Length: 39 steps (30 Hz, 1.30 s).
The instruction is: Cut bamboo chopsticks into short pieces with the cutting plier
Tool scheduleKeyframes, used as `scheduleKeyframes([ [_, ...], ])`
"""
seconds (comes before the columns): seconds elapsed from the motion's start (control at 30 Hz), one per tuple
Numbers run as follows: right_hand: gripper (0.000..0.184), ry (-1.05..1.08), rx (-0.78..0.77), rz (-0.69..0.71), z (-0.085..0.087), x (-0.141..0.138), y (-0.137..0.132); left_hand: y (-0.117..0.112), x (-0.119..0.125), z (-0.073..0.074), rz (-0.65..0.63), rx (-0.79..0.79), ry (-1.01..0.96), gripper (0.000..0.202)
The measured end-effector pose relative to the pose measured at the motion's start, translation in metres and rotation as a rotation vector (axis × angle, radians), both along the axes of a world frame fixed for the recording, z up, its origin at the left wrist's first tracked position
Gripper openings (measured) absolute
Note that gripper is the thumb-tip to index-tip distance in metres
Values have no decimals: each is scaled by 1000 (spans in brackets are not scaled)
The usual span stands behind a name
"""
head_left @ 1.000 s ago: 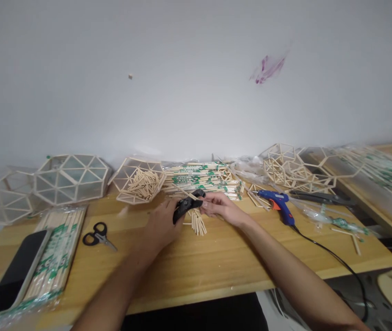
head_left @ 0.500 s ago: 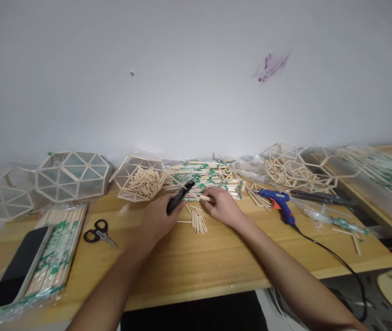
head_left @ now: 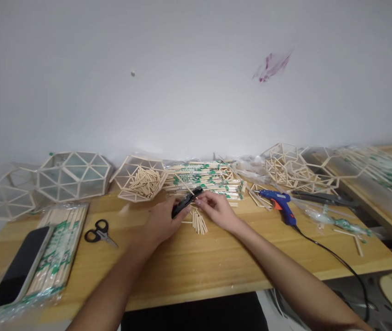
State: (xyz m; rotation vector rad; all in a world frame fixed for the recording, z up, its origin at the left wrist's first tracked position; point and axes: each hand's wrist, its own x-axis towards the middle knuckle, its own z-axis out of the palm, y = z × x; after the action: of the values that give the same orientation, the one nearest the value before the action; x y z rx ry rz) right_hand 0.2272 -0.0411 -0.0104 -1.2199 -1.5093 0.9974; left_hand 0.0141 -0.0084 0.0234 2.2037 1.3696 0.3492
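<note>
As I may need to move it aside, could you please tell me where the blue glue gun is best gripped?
Probably by its handle, coming from the near right: the blue glue gun lies on its side, handle slanting toward the viewer, nozzle pointing left, away from that approach. Mind the black cord at the handle's end.

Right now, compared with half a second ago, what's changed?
Your right hand has moved left, bringing its fingertips up to the black tool and the thin stick crossing it; whether they grip the stick is unclear. Your left hand, holding the tool throughout, has shifted slightly right, and the tool lies flatter. The scissors, glue gun and phone stayed put.
</note>
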Motion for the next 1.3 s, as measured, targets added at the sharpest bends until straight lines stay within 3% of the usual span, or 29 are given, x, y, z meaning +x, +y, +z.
scheduleKeyframes([
  [0.37,38,129,-86,-40,-3,-1,3,0,0,4,-93,81,43,39],
  [0.67,38,160,-83,-86,3,-6,0,-4,5,4,50,31,73,45],
  [0.97,33,178,-91,-107,4,-7,-3,-4,3,3,39,5,125,52],
  [1.3,40,202,-107,-107,2,-9,-3,-4,6,3,57,25,230,59],
])
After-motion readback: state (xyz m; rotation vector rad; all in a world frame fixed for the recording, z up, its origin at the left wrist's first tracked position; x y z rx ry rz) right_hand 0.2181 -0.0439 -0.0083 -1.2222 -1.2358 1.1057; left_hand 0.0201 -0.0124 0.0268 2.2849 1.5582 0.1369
